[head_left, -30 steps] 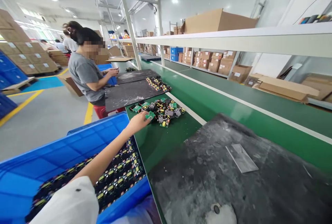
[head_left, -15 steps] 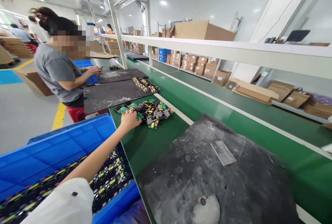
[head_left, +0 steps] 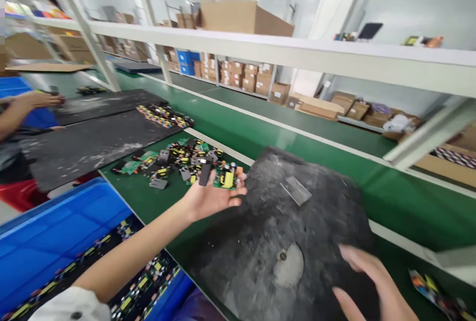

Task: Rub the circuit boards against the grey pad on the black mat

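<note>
Palm up, my left hand (head_left: 208,199) holds a circuit board (head_left: 226,178) with a yellow transformer, orange and dark parts on it. Behind that hand lies a loose heap of similar circuit boards (head_left: 182,157) on the green bench. At the lower right my right hand (head_left: 368,274), slightly blurred, hovers with thumb and fingers apart and nothing between them. Beneath it spreads a worn black mat (head_left: 256,256). On the mat are a small clear flat plate (head_left: 296,190) and a pale grey rounded patch (head_left: 290,266) with a dark ring-like spot.
A blue bin (head_left: 85,212) with rows of boards stands at the lower left. More boards (head_left: 439,293) lie at the right edge. A co-worker's hand (head_left: 40,100) is over another black mat (head_left: 96,137). A white shelf beam (head_left: 260,45) crosses above the bench.
My left hand has left the heap and moved right with a circuit board, now turned palm up. My right hand has come into view. The view has swung to the right.
</note>
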Demonstrator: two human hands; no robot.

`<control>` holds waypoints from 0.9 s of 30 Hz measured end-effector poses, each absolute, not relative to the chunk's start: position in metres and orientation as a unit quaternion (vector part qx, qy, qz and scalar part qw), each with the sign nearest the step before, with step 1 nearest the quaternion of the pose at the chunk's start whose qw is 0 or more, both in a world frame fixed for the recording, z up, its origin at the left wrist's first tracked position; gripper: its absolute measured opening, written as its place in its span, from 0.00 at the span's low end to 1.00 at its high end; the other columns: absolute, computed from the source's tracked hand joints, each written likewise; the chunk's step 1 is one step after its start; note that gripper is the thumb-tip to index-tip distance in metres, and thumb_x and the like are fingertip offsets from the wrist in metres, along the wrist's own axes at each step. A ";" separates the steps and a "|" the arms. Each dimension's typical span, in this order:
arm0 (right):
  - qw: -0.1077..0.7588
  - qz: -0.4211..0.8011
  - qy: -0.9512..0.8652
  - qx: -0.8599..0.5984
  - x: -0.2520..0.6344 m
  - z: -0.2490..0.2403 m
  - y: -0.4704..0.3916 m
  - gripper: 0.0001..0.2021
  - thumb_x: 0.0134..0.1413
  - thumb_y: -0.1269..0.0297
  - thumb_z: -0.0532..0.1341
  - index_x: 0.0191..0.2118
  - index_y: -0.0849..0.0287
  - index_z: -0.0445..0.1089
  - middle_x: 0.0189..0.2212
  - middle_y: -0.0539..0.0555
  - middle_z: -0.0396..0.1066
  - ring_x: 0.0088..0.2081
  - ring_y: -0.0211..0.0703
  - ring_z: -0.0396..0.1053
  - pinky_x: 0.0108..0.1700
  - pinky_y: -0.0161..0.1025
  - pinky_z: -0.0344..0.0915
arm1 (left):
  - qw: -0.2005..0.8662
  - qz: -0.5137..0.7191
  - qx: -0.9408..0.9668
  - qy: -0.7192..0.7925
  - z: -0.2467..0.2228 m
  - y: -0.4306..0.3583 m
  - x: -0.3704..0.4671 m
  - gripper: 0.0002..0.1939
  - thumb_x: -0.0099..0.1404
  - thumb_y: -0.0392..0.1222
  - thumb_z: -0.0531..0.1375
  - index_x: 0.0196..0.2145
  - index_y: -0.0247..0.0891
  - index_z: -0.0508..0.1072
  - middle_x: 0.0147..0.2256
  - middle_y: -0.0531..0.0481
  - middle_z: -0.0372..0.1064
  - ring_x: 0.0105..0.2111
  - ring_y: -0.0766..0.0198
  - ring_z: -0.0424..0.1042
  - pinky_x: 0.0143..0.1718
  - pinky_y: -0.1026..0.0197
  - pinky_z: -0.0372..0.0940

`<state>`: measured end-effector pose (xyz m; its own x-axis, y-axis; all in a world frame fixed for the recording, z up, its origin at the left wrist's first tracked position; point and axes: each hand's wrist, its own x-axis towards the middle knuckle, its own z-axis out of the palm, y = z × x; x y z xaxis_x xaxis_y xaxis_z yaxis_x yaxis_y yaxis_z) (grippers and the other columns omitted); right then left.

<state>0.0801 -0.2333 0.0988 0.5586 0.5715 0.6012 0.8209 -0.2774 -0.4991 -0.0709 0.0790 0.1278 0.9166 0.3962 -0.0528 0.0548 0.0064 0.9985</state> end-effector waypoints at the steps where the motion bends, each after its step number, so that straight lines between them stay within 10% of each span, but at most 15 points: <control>1: 0.396 -0.147 -0.472 -0.774 0.075 0.101 -0.227 0.21 0.54 0.49 0.59 0.54 0.38 0.61 0.47 0.52 0.68 0.47 0.53 0.70 0.37 0.51 0.76 | 0.771 0.080 0.623 0.104 0.124 0.063 -0.059 0.42 0.51 0.74 0.49 0.53 0.40 0.64 0.53 0.40 0.63 0.44 0.56 0.70 0.39 0.57 0.65; 10: 0.265 -0.237 -0.608 -0.710 0.060 0.114 -0.170 0.30 0.53 0.53 0.63 0.59 0.50 0.53 0.60 0.64 0.54 0.60 0.60 0.54 0.53 0.59 0.63 | 0.755 -0.103 0.646 0.051 0.093 -0.003 0.001 0.19 0.54 0.47 0.62 0.41 0.34 0.73 0.36 0.49 0.73 0.38 0.62 0.69 0.42 0.60 0.63; 17: 0.304 -0.271 -0.590 -0.696 0.083 0.096 -0.175 0.11 0.56 0.66 0.61 0.45 0.55 0.66 0.45 0.59 0.68 0.49 0.51 0.65 0.48 0.50 0.67 | 0.740 -0.117 0.660 0.055 0.077 -0.007 0.015 0.14 0.54 0.44 0.62 0.35 0.32 0.74 0.30 0.52 0.71 0.34 0.64 0.69 0.39 0.63 0.62; 22: 0.309 -0.241 -0.574 -0.719 0.082 0.091 -0.170 0.21 0.53 0.51 0.62 0.50 0.54 0.64 0.49 0.61 0.66 0.50 0.55 0.65 0.49 0.53 0.66 | 0.738 -0.071 0.666 0.081 0.076 -0.007 0.016 0.15 0.54 0.45 0.63 0.35 0.32 0.71 0.32 0.54 0.70 0.37 0.64 0.67 0.41 0.63 0.60; 27: 0.229 -0.223 -0.623 -0.714 0.084 0.088 -0.167 0.16 0.58 0.59 0.59 0.51 0.56 0.64 0.47 0.61 0.68 0.50 0.53 0.65 0.49 0.51 0.65 | 0.755 -0.100 0.643 0.082 0.069 -0.006 0.013 0.15 0.54 0.46 0.64 0.36 0.33 0.72 0.34 0.53 0.70 0.39 0.63 0.67 0.44 0.61 0.59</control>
<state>0.0840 -0.1672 0.0877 0.1236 0.7874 0.6039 0.9918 -0.1176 -0.0497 0.0132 -0.0055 0.0690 0.9665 -0.0456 -0.2527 0.2567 0.1532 0.9543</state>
